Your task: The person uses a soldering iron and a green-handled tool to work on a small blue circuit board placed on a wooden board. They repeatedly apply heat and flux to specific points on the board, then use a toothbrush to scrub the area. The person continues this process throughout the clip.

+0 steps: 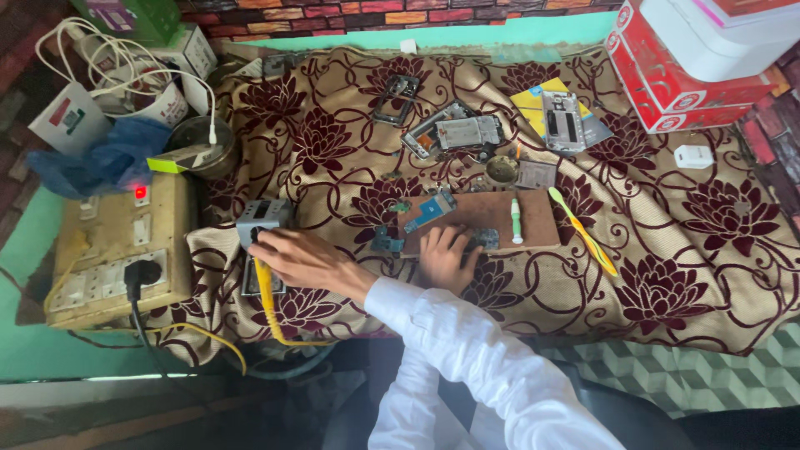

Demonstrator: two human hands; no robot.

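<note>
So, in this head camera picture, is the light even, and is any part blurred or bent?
Head view: the light is soft and fairly even, with no hard shadows on the patterned cloth; the white boxes at top right look nearly washed out; the edges bend as through a wide lens; the left hand and right hand are slightly soft, not sharp.

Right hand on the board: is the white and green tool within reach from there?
Probably yes. The right hand rests on the wooden board; the white and green tool lies uncovered on the same board, nothing between them.
</note>
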